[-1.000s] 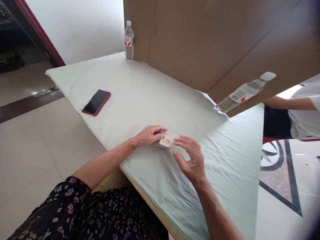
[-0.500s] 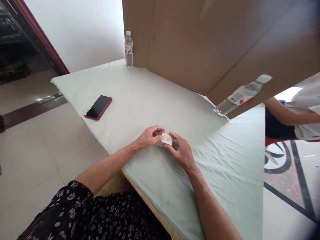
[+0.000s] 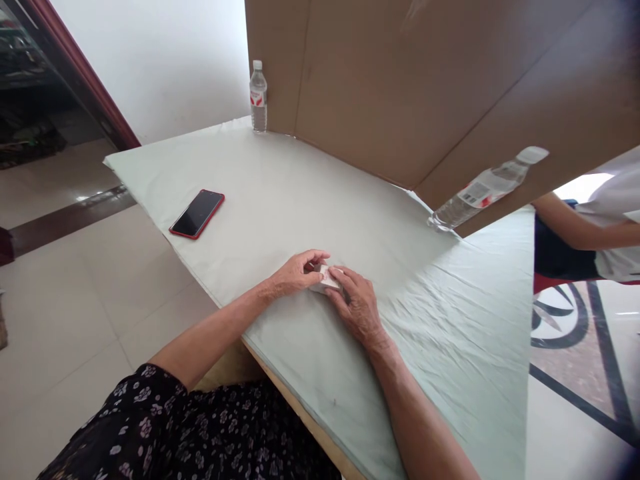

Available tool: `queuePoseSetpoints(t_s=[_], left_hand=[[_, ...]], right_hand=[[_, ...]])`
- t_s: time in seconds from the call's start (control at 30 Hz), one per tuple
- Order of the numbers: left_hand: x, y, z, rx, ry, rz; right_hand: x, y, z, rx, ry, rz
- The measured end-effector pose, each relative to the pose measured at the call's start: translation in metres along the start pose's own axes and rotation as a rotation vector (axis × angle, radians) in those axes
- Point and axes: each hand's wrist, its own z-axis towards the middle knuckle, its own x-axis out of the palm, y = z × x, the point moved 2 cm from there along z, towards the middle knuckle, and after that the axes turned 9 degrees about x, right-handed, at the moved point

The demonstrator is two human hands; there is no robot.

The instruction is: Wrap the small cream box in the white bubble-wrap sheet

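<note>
Close to the table's near edge, both hands meet at a small white block with reddish print on top, which looks like a deck of playing cards point(image 3: 326, 277). My left hand point(image 3: 297, 273) grips its left side, thumb on the near part and fingers curled around the far part. From the right, my right hand point(image 3: 357, 303) is closed on it, with the fingers lying over the top and the thumb at the near side. The fingers cover much of the deck.
A phone point(image 3: 197, 214) in a red case lies on the pale tablecloth point(image 3: 290, 193). One water bottle point(image 3: 259, 100) stands at the back, another point(image 3: 483, 193) farther right, both against a tall cardboard screen point(image 3: 370, 87). Another person's arm point(image 3: 575, 223) shows beyond it.
My right hand has moved slightly left, its fingers now over the deck's top instead of around its right end. My left hand is nearly where it was.
</note>
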Motion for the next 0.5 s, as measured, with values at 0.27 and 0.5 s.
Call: queuePoseSetpoints(t_s=[0.27,0.5], left_hand=[[-0.012,-0.007,-0.003,-0.019,-0.095,-0.016],[-0.010,-0.002,-0.005,0.108,0.098,0.068]], right_hand=[[-0.007,-0.015,-0.009,0.197,-0.016,0.274],[-0.001,-0.018,-0.009,0.148,0.026,0.207]])
